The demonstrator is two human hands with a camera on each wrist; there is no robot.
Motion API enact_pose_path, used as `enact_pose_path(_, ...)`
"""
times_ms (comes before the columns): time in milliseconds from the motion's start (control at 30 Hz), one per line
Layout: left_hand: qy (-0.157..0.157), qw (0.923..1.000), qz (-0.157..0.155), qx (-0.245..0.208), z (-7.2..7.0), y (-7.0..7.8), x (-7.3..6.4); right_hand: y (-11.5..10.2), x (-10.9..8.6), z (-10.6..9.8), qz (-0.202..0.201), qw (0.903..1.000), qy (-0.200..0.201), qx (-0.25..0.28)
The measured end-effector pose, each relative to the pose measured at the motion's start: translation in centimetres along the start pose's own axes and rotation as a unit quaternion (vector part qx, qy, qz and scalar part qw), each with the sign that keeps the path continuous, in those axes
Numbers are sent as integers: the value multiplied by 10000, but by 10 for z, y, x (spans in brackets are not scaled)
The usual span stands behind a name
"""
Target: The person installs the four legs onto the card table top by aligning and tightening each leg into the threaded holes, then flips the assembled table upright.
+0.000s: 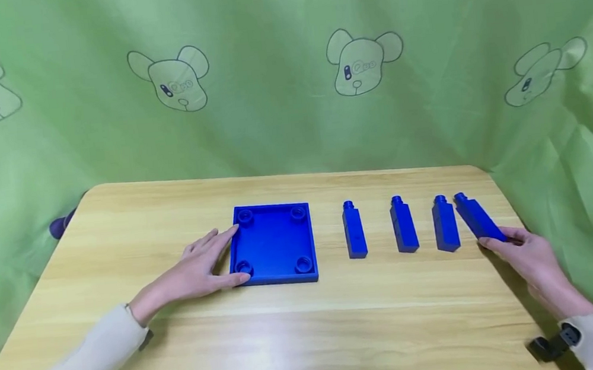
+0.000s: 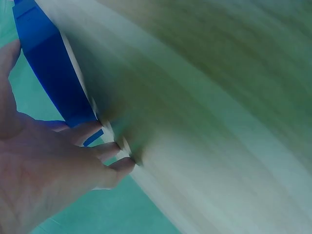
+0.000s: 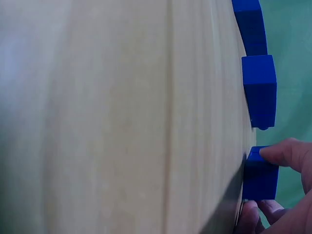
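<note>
A square blue tabletop (image 1: 275,240) with a raised rim lies on the table, a round socket at each corner. My left hand (image 1: 202,265) rests at its left side, fingers spread, thumb at the near left corner and a fingertip at the far left edge. In the left wrist view, the blue side of the tabletop (image 2: 53,73) spans between thumb and fingers. On the right, my right hand (image 1: 528,255) pinches the near end of a blue table leg (image 1: 479,220), which slants with its narrow round end pointing away. Thumb and fingers sit on opposite sides of this leg (image 3: 261,180).
Three more blue legs, a left one (image 1: 355,233), a middle one (image 1: 405,226) and a right one (image 1: 445,224), lie in a row between tabletop and right hand. Behind the wooden table (image 1: 290,340) hangs a green curtain (image 1: 280,127), which also runs along the right side.
</note>
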State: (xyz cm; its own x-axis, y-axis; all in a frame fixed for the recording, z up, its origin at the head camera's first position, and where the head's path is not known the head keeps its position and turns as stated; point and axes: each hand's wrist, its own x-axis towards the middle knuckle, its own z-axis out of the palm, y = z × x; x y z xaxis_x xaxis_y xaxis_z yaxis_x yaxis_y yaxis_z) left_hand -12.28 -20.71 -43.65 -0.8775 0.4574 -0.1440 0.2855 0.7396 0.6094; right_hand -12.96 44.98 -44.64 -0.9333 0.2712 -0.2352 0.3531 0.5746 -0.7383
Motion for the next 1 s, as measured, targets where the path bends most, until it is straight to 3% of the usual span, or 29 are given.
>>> enact_pose_path(333, -2, 10000, -45, 34, 1, 3, 1, 3, -6, 1, 340, 9966, 502, 553)
enact_pose_path(467, 6, 10000, -54, 47, 1, 3, 1, 1, -8, 2, 521, 9902, 710, 1083)
enact_pose_path(633, 11, 10000, -92, 34, 0, 2, 2, -2, -9, 3, 655, 9695, 979, 2151)
enact_pose_path(800, 19, 9999, -129, 8, -1, 2, 1, -4, -10, 5, 455, 9506, 1150, 2847)
enact_pose_path(1000, 31, 9999, -140, 12, -2, 3, 0, -5, -9, 7, 200, 9103, 1219, 3952)
